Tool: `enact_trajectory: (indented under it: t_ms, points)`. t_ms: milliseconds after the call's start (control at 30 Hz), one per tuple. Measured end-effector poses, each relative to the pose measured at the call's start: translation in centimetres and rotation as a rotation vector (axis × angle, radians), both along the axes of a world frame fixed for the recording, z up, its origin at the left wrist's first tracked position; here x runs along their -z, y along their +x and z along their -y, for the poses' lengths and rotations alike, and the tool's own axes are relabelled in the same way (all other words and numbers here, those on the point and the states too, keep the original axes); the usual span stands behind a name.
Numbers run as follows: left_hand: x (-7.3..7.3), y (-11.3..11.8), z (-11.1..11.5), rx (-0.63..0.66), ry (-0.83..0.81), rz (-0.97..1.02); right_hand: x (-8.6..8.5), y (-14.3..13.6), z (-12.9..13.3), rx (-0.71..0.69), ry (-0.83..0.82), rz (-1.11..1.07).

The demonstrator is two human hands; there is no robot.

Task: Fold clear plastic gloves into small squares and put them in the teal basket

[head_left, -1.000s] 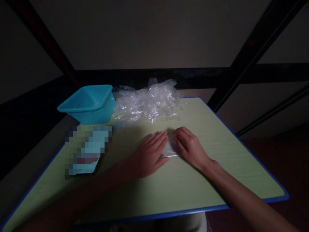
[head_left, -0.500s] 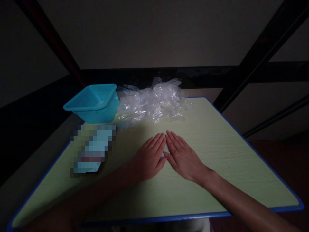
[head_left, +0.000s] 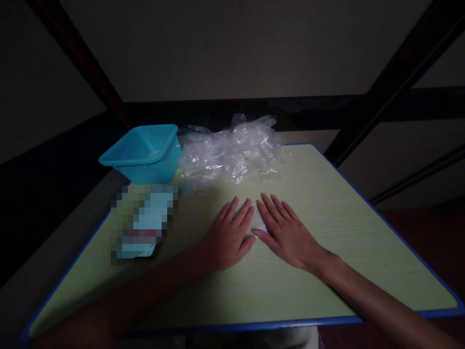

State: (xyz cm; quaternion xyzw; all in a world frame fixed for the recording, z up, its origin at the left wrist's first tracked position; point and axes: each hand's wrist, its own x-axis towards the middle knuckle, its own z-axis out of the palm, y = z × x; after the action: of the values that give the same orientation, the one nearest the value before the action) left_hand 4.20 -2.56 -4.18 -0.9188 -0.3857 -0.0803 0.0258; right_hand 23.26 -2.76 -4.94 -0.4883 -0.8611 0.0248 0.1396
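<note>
Both hands lie palm down near the middle of the pale green table. My left hand (head_left: 230,235) has its fingers stretched out and a little apart. Opposite it, my right hand (head_left: 285,230) is flat with its fingers spread. Between them, partly under the fingers of both, a thin clear plastic piece (head_left: 257,222) lies on the tabletop; its full shape is hidden. Beyond the hands sits a crumpled heap of clear plastic gloves (head_left: 236,150).
A blue plastic basin (head_left: 154,167) stands at the table's back left, touching the heap. In front of it lies a pixelated light-blue item (head_left: 150,218). The table (head_left: 363,252) has a blue edge, with a wall behind.
My right hand has shifted to the right, away from my left hand. The fingers of both hands have spread, and more of the clear plastic shows between them.
</note>
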Motion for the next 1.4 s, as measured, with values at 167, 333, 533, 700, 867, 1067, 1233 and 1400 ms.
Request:
enact_trajectory:
  t_ms: [167, 333, 533, 700, 867, 1067, 1233, 1400]
  points:
    - [-0.3, 0.0, 0.0, 0.002, -0.032, -0.029, -1.7, 2.2, -1.1, -0.224, -0.064, -0.146]
    - [-0.2, -0.1, 0.1, -0.004, -0.018, -0.029, -3.7, 3.2, -1.2, -0.469, 0.010, -0.155]
    - [0.0, 0.0, -0.1, -0.002, 0.006, -0.028, -4.3, 2.4, -0.1, -0.504, 0.172, 0.139]
    - [0.0, 0.1, -0.1, -0.003, -0.002, -0.021, -4.5, 2.0, 0.2, -0.494, 0.217, 0.218]
    - [0.1, 0.0, 0.0, 0.002, 0.008, -0.010, -4.3, 1.8, 0.3, -0.449, 0.220, 0.240]
    - [0.0, 0.0, -0.1, -0.002, -0.013, -0.006, -4.1, 2.8, -0.4, -0.432, 0.349, 0.201]
    - [0.0, 0.0, -0.1, 0.001, -0.034, -0.001, -4.2, 3.5, -0.8, -0.441, 0.378, 0.116]
    - [-0.2, 0.1, -0.1, -0.002, -0.043, -0.008, -4.5, 3.5, -0.6, -0.416, 0.324, 0.095]
